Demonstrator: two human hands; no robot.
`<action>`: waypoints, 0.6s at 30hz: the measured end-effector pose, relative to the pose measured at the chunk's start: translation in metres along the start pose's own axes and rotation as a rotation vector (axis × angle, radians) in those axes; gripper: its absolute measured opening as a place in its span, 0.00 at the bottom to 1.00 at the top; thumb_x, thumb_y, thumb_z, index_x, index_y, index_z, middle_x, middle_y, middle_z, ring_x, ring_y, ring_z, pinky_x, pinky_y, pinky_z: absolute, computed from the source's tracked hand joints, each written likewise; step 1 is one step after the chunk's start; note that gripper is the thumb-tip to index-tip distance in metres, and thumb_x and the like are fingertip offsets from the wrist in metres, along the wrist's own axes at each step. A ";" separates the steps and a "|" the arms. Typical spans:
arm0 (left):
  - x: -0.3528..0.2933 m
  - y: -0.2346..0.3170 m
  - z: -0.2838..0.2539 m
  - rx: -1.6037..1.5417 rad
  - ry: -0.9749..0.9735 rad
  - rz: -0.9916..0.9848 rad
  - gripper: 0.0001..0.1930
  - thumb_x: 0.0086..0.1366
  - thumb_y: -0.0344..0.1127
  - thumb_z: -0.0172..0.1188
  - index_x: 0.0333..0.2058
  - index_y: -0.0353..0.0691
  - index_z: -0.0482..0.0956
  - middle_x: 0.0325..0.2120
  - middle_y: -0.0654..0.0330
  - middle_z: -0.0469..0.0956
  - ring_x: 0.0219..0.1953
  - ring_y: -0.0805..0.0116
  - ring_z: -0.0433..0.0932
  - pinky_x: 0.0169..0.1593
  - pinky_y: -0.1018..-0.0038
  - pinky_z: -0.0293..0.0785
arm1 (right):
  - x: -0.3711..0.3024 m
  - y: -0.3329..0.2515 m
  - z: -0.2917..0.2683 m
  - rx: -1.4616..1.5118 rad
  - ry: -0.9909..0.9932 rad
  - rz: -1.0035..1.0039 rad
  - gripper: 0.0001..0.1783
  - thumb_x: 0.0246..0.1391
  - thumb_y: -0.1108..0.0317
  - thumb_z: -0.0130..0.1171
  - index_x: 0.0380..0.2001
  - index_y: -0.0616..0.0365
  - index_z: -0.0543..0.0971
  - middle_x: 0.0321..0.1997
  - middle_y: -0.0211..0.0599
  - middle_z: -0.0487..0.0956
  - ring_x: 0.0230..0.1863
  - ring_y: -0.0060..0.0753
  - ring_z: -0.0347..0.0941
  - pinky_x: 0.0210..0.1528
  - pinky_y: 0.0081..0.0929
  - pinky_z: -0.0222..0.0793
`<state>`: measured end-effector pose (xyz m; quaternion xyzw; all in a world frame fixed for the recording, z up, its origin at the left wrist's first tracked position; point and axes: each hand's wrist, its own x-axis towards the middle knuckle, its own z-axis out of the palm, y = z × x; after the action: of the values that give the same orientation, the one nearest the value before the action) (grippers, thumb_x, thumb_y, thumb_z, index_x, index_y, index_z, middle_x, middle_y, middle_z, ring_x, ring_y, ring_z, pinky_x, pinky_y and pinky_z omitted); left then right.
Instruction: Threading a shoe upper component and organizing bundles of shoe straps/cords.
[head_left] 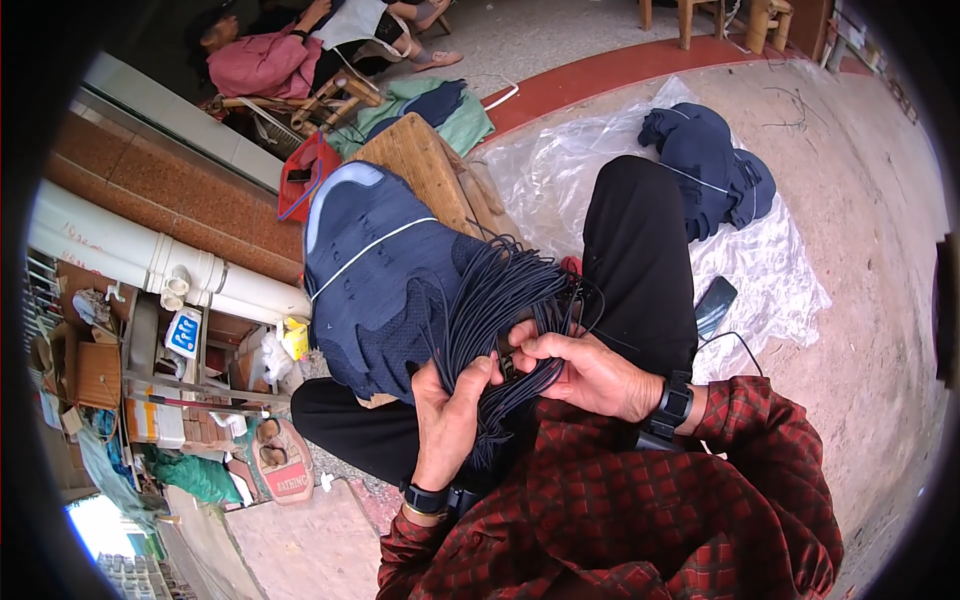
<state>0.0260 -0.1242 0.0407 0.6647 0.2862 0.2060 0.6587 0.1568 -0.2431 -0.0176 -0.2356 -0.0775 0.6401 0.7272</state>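
A thick bundle of thin dark cords hangs over my lap, its loose ends drooping between my knees. My left hand is closed on the near left side of the bundle, thumb pressed against the strands. At the bundle's right side, my right hand pinches some cords between thumb and fingers. The two sets of fingertips are close together. Just beyond my left hand lies a stack of navy knitted fabric pieces, tied round with a white string. It leans against a wooden stool.
Another tied navy fabric bundle rests on clear plastic sheeting at the far right. A phone lies beside my right knee. White pipes and cluttered shelves line the left. At the back, a person in pink sits.
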 end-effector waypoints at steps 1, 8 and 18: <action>0.000 0.000 0.000 0.001 0.001 0.000 0.08 0.64 0.29 0.55 0.30 0.30 0.79 0.26 0.62 0.79 0.31 0.78 0.75 0.40 0.79 0.71 | -0.002 -0.002 0.005 -0.036 0.040 0.008 0.12 0.60 0.63 0.56 0.45 0.51 0.74 0.33 0.20 0.74 0.37 0.12 0.70 0.37 0.15 0.64; 0.001 -0.004 -0.002 -0.033 -0.029 0.017 0.06 0.63 0.27 0.55 0.34 0.31 0.79 0.27 0.63 0.80 0.31 0.78 0.76 0.39 0.78 0.72 | -0.004 -0.009 0.013 -0.249 0.070 -0.016 0.17 0.61 0.53 0.58 0.45 0.53 0.76 0.32 0.20 0.75 0.35 0.11 0.69 0.30 0.13 0.56; -0.001 -0.001 0.005 -0.034 0.012 -0.012 0.06 0.61 0.26 0.57 0.35 0.31 0.80 0.30 0.60 0.81 0.31 0.75 0.78 0.39 0.78 0.74 | -0.001 -0.008 0.013 -0.371 0.074 0.010 0.13 0.60 0.49 0.58 0.33 0.46 0.76 0.36 0.18 0.76 0.36 0.09 0.69 0.31 0.14 0.57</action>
<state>0.0281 -0.1286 0.0399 0.6503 0.2906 0.2111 0.6694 0.1586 -0.2412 -0.0027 -0.3895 -0.1659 0.6094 0.6703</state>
